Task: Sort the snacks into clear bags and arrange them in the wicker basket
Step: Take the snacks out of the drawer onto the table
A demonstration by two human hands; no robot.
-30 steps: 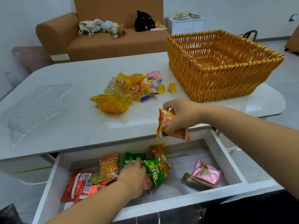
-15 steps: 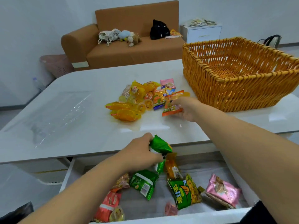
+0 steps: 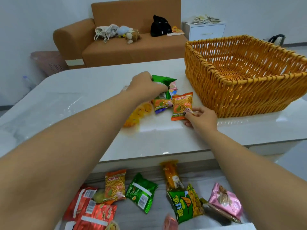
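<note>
A person carries snacks from an open drawer (image 3: 149, 178) at the bottom of the frame up to a pile on the white table (image 3: 83, 97), apparently the gathering step ahead of any bagging. The left hand (image 3: 146, 85), at centre, has its fingers curled round a green packet (image 3: 163, 80) held just above the snack pile (image 3: 159, 103). The right hand (image 3: 201, 117) pinches the lower corner of an orange stick-snack packet (image 3: 181, 105) lying on the table at the pile's right edge. The wicker basket (image 3: 245, 97), upper right, holds no snacks that can be seen. A clear bag (image 3: 41, 112) lies flat at left, well apart from the pile. Next, likely, both packets are let go and the hands go back for the drawer's remaining packets. The basket's near wall stands just beside the right hand. Behind are a brown sofa (image 3: 124, 47) and a white cabinet (image 3: 206, 31).
</note>
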